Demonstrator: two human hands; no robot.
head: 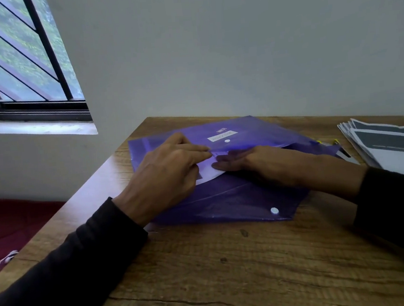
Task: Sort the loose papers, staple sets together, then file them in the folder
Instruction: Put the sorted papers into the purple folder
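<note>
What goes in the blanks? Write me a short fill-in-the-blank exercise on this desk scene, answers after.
1. The plastic folder on the wooden table is ____ in colour.
2. The stack of printed papers lies to the ____ of the folder.
3. The left hand and the right hand are easing a ____ sheet into the folder.
4. The folder's open flap carries a white snap ____.

Missing words: purple; right; white; button

- A purple plastic folder (224, 199) lies on the wooden desk (231, 272), its flap open toward the person.
- The left hand (170, 170) pinches the edge of the folder mouth, fingers curled.
- The right hand (235, 159) lies flat, palm up, inside the mouth, on a white paper (207, 174).
- A white snap button (274, 211) sits on the flap.
- A stack of printed papers (388, 146) lies at the right, apart from the folder.
- A barred window (17, 59) is at the left.
</note>
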